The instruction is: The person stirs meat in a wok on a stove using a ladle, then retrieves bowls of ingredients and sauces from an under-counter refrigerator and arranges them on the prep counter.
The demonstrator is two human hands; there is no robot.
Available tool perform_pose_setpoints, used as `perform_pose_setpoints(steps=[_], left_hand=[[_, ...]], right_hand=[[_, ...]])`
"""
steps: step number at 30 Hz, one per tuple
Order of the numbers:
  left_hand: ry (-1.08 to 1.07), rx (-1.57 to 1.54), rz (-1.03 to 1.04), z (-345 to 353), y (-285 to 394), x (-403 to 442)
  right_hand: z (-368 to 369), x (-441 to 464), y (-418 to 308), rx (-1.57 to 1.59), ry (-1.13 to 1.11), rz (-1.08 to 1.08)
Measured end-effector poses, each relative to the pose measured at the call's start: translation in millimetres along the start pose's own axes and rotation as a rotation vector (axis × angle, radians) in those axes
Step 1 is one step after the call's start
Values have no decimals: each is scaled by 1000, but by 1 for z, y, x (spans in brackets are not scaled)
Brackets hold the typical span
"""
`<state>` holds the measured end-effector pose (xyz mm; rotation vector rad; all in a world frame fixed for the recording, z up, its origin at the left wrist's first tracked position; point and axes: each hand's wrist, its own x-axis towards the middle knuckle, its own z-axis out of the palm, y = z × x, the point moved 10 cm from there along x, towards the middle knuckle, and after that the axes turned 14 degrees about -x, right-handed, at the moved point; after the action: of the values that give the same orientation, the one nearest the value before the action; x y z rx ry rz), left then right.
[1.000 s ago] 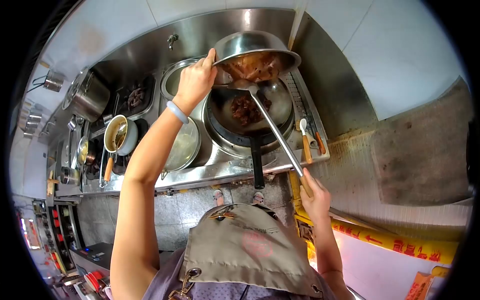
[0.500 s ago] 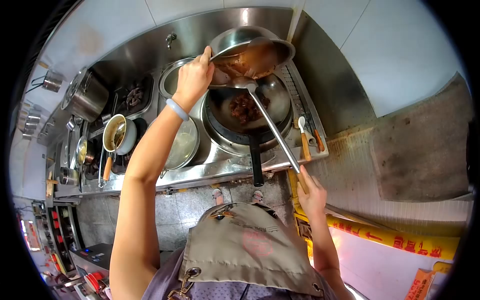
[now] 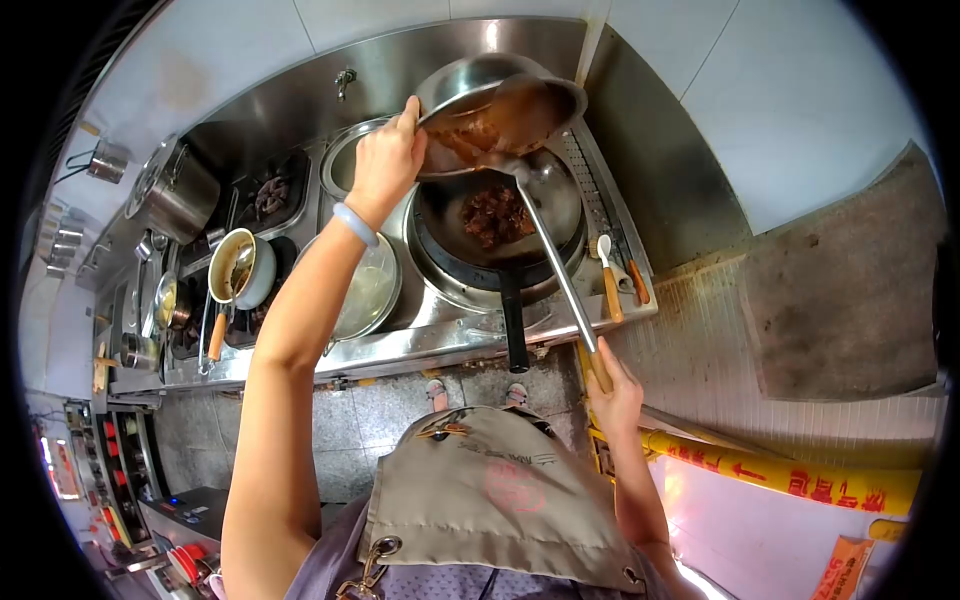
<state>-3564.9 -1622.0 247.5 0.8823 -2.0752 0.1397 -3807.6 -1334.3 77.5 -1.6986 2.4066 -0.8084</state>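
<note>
My left hand (image 3: 390, 160) grips the rim of a large steel bowl (image 3: 470, 78), which is tilted over the wok with reddish-brown sauce coating its inside. In my right hand (image 3: 612, 388) is the wooden end of a long metal-handled ladle (image 3: 557, 262); its head is at the bowl's lower edge, mostly hidden. Below, a black-handled wok (image 3: 565, 205) rests on the burner and holds a dark reddish-brown heap of food (image 3: 495, 217).
A wide pan of pale liquid (image 3: 368, 290) sits left of the wok. Farther left are a pot with an orange handle (image 3: 258, 275) and a tall steel pot (image 3: 190, 195). A white-tipped brush or spoon (image 3: 611, 290) lies right of the wok.
The bowl has moved slightly up and left since the first frame. The ladle's head has shifted along the bowl's lower edge, and my right hand has moved slightly left.
</note>
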Motion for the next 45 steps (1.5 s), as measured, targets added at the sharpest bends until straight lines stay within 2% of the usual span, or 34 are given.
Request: perform_pose_setpoints(steps=[5, 7, 8, 10, 11, 15, 17, 20, 21, 24, 26, 27, 28, 30, 32, 34, 37, 38, 40, 41, 45], left_hand=[[29, -31, -29, -13, -4, 4], [41, -20, -49, -17, -6, 3], [53, -14, -63, -18, -8, 2], [52, -30, -76, -15, -14, -2], [56, -38, -123, -16, -19, -4], [86, -48, -241, -17, -27, -6], [109, -57, -287, -16, -29, -9], [145, -62, -341, -13, -39, -11], [145, -61, -342, -10, -41, -12], [214, -122, -455, -4, -63, -27], [324, -168, -613, 2, -93, -47], [378, -210, -756, 2, -104, -59], [361, -277, -873, 13, -127, -73], [589, -813, -1298, 39, -143, -114], [722, -1171, -1503, 74, -171, -143], [790, -1274, -1546, 78, -180, -156], [772, -1260, -1535, 66, -202, -172], [770, -1240, -1513, 57, -206, -177], [754, -1219, -1496, 41, -217, -184], [747, -1185, -1483, 28, -212, -183], [755, -1188, -1436, -3, -214, -198]], right_hand=[[14, -15, 14, 126, -48, -19], [18, -18, 23, 369, -50, 94], [21, -17, 23, 368, -50, 97], [32, -11, 28, 565, -51, 190], [46, -14, 33, 700, -126, 326], [63, -15, 33, 745, -154, 374], [62, -12, 22, 649, -119, 214], [68, -16, 14, 660, -112, 136], [76, -25, 19, 733, -237, 291], [74, -29, 15, 711, -277, 297], [72, -31, 19, 702, -265, 296], [72, -31, 22, 696, -254, 295], [73, -32, 27, 692, -256, 294], [66, -27, 37, 620, -152, 209], [66, -21, 50, 583, -181, 208], [53, -16, 45, 627, -354, 428], [46, -11, 50, 493, -385, 500], [48, -6, 56, 483, -390, 494], [33, 10, 55, 317, -219, 244], [24, 20, 45, 185, -203, 185], [35, 40, 42, 172, -174, 171]])
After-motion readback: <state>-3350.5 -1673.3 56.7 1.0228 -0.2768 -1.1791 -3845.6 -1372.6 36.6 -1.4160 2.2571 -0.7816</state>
